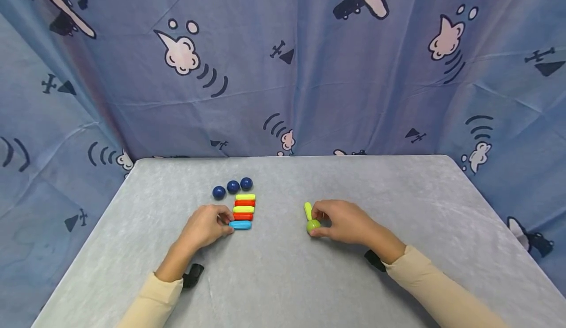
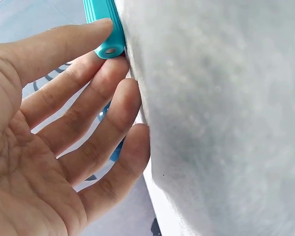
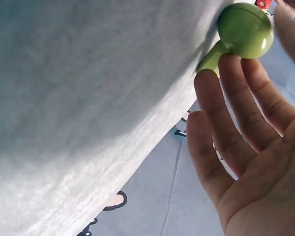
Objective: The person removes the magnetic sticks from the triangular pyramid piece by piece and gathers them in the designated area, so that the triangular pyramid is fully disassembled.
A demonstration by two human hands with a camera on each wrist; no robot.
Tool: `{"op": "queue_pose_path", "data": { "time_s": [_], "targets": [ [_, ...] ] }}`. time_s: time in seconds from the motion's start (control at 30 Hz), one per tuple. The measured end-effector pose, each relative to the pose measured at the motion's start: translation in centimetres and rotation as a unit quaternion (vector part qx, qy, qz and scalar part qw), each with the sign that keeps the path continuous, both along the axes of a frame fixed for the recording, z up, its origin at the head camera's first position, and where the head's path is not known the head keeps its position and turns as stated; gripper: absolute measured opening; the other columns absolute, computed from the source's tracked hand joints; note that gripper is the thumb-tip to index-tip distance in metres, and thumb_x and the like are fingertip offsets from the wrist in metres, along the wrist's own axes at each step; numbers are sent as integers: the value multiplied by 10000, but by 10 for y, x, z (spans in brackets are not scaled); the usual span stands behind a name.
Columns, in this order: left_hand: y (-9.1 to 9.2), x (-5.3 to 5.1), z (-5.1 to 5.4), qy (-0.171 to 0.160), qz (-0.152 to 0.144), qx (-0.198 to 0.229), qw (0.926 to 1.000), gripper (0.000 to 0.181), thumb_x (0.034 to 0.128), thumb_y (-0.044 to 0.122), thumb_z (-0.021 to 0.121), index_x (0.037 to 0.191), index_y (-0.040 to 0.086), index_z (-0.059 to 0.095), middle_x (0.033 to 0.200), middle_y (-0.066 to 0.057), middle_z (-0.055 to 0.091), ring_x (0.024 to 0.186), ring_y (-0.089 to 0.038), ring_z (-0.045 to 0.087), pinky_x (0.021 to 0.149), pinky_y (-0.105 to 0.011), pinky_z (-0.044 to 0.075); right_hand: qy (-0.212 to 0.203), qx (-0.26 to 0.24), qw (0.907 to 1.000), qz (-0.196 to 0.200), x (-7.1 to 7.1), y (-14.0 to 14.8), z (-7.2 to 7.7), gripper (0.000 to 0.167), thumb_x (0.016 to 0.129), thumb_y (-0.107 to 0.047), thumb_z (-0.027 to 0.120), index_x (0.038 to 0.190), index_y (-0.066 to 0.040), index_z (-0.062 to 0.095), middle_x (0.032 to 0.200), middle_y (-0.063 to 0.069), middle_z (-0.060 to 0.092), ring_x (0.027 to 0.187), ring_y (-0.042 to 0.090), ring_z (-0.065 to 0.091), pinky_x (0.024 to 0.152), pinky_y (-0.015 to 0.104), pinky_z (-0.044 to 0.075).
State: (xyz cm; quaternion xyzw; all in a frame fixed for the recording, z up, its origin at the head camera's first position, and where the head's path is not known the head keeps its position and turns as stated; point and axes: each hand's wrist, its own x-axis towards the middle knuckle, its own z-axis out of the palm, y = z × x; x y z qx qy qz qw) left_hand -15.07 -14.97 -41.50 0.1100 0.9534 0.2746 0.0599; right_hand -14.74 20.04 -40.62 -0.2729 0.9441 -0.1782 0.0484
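Observation:
My left hand [image 1: 207,227] pinches the near end of a ridged blue stick [image 1: 240,225] between thumb and fingers. That stick's end has a small hole, plain in the left wrist view. Beyond it lie red sticks [image 1: 243,216] and yellow sticks [image 1: 243,209], alternating in a column. My right hand [image 1: 342,221] has its thumb and fingertips around a shiny green ball [image 3: 246,30] on the table. A yellow-green stick [image 1: 308,211] extends away from the ball, close to the fingers; whether the two are joined, I cannot tell.
Three dark blue balls [image 1: 233,186] stand in a slanting row behind the stick column. Everything lies on a light grey covered table [image 1: 283,279]. A blue patterned curtain [image 1: 247,63] hangs behind the table and along its sides.

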Motion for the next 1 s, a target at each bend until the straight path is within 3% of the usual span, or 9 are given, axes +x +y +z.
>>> {"op": "queue_pose_path", "data": {
  "time_s": [0.3, 0.53, 0.67, 0.8, 1.0],
  "targets": [
    [-1, -2, -1, 24, 10, -37, 10000, 164, 759, 108, 849, 868, 137, 730, 790, 20, 684, 714, -99, 579, 666, -291, 468, -124, -69, 9996, 262, -2, 7, 7, 233, 835, -322, 800, 1043, -267, 710, 999, -143, 690, 933, 120, 657, 805, 333, 526],
    [-1, -3, -2, 42, -22, -27, 10000, 169, 757, 123, 853, 869, 144, 728, 797, 32, 688, 720, -91, 581, 672, -290, 469, -234, 67, 9985, 495, -3, 9, 11, 317, 861, -243, 777, 1171, -243, 707, 1135, -87, 703, 991, 144, 666, 829, 345, 533],
    [-2, -3, -3, 71, 18, -1, 10000, 172, 749, 125, 857, 859, 147, 726, 796, 35, 692, 714, -93, 581, 668, -295, 467, -266, 116, 9982, 530, -3, 8, 11, 395, 866, -286, 774, 1242, -216, 677, 1195, -44, 681, 1010, 158, 659, 830, 361, 530],
    [-1, -3, -4, 95, 108, 11, 9999, 170, 746, 124, 858, 851, 152, 727, 789, 34, 694, 708, -94, 583, 665, -297, 462, -300, 21, 9984, 476, -2, 6, 7, 418, 833, -364, 797, 1211, -228, 680, 1160, -76, 673, 1015, 138, 654, 856, 360, 530],
    [1, -3, -3, 149, 162, -28, 9998, 170, 742, 126, 863, 842, 150, 728, 770, 37, 691, 700, -92, 583, 659, -294, 460, -183, -98, 9981, 586, -2, 5, -1, 348, 834, -351, 798, 1141, -228, 690, 1058, -126, 670, 967, 83, 644, 853, 338, 531]
  ]
}}
